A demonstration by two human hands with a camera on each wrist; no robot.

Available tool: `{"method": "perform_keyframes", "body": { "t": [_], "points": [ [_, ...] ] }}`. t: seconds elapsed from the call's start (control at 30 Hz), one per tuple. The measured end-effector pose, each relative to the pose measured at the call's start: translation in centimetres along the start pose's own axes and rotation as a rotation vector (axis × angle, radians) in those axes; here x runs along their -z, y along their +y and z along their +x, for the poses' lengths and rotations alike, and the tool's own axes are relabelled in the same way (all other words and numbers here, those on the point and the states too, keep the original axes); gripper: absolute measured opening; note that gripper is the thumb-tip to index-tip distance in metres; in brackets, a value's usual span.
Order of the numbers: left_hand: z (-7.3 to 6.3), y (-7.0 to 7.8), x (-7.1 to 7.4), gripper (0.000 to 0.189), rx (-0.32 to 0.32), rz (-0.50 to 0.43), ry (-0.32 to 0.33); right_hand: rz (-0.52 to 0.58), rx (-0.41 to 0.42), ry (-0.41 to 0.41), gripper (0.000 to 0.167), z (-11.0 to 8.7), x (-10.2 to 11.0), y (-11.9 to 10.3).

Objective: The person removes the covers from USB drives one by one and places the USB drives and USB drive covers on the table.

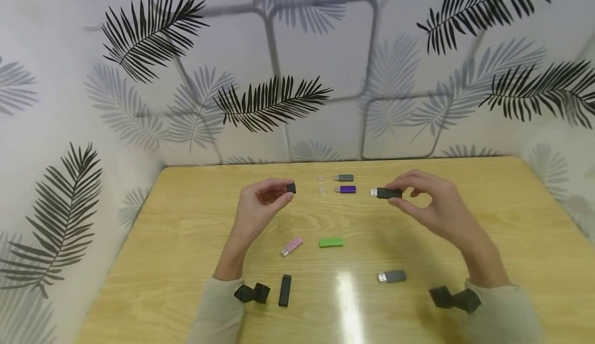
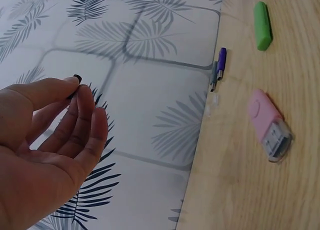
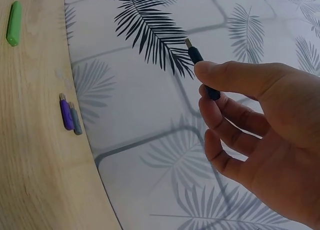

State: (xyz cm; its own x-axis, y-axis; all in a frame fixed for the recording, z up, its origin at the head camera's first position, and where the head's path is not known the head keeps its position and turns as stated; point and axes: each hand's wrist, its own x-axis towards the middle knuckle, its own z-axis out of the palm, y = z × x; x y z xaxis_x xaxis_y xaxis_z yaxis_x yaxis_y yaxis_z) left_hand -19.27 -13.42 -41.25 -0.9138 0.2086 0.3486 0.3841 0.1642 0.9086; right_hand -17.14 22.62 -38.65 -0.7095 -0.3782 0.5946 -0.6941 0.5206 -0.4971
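Between thumb and forefinger, my left hand (image 1: 260, 204) pinches a small black cap (image 1: 291, 188), mostly covered by the fingers in the left wrist view. My right hand (image 1: 429, 204) holds a black USB stick (image 1: 388, 193) by its rear end, its bare metal plug pointing left toward the cap. Both are raised above the table, a wide gap between them. Behind that gap lie a purple USB stick (image 1: 346, 189) and a grey USB stick (image 1: 344, 177), plugs facing left. Two small clear caps (image 1: 322, 191) lie just left of them.
Nearer on the wooden table (image 1: 176, 240) are a pink USB stick (image 1: 291, 246), a green stick (image 1: 331, 242), a black stick (image 1: 285, 290) beside the left wrist, and another grey USB stick (image 1: 392, 276). A leaf-patterned wall (image 1: 325, 132) rises behind the table's back edge.
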Motion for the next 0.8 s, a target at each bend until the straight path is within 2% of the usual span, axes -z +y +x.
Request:
{"method": "perform_keyframes", "body": {
  "t": [0.13, 0.33, 0.57, 0.8],
  "points": [
    [0.1, -0.8, -0.5, 0.022, 0.013, 0.045, 0.000, -0.009, -0.053, 0.011, 0.032, -0.3, -0.8, 0.9],
    [0.0, -2.2, -1.6, 0.022, 0.073, 0.076, -0.041, -0.008, -0.097, 0.039, 0.030, -0.4, -1.7, 1.9],
    [-0.2, -3.2, -2.2, 0.018, 0.115, 0.164, -0.024, 0.000, -0.165, 0.012, 0.025, -0.6, -3.1, 2.8],
    [0.0, -3.4, -3.3, 0.019, 0.107, 0.259, -0.074, -0.006, -0.228, -0.028, 0.023, -0.8, -4.0, 3.3]
  ]
}}
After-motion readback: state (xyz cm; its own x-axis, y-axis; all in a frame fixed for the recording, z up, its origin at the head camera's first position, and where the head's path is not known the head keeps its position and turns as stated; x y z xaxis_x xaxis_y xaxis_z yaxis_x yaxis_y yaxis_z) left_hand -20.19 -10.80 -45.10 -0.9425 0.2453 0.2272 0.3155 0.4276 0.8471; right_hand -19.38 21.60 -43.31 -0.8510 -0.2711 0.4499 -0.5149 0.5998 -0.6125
